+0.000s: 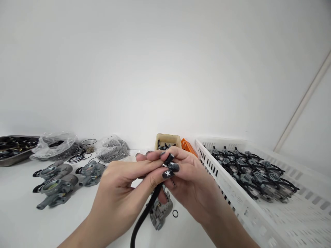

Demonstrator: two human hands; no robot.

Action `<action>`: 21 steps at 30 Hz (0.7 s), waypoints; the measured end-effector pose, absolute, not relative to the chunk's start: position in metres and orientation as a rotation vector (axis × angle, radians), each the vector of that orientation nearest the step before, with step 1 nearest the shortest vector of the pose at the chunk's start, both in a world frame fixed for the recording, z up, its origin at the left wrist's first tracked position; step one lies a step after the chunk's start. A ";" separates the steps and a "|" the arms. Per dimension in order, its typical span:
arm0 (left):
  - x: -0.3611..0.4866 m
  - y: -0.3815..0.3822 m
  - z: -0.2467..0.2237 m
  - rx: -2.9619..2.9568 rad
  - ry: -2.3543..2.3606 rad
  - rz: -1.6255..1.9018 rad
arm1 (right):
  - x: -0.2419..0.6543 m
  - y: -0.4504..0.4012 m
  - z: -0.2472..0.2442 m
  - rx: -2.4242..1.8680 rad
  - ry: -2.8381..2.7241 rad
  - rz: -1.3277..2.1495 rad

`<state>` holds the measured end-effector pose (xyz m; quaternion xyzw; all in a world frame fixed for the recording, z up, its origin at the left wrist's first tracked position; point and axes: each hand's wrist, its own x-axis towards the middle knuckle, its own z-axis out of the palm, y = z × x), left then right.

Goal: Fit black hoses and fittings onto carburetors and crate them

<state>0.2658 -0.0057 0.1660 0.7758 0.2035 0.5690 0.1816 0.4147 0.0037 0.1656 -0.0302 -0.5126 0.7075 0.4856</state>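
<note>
On my feed the fingers (151, 179) wear charcoal nails (173, 183), a white star (168, 173) clear on the left thumbnail (165, 174) and, I think, another on the right thumbnail (174, 168).

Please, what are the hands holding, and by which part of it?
The left hand and the right hand hold a black hose near its upper end. A small metal piece shows there, too small to identify.

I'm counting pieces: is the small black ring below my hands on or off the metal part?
Off: the ring lies on the white table beside the metal part, a gap between.
</note>
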 end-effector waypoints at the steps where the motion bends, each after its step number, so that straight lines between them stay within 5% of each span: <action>1: 0.266 -0.005 0.166 2.199 0.567 1.606 | 0.414 0.004 0.166 -0.076 -1.242 1.717; 13: 0.265 -0.004 0.168 2.273 0.491 1.640 | 0.418 0.004 0.167 -0.115 -1.351 1.642; 21: 0.249 0.011 0.171 2.496 0.750 1.896 | 0.426 0.018 0.169 -0.052 -1.576 1.163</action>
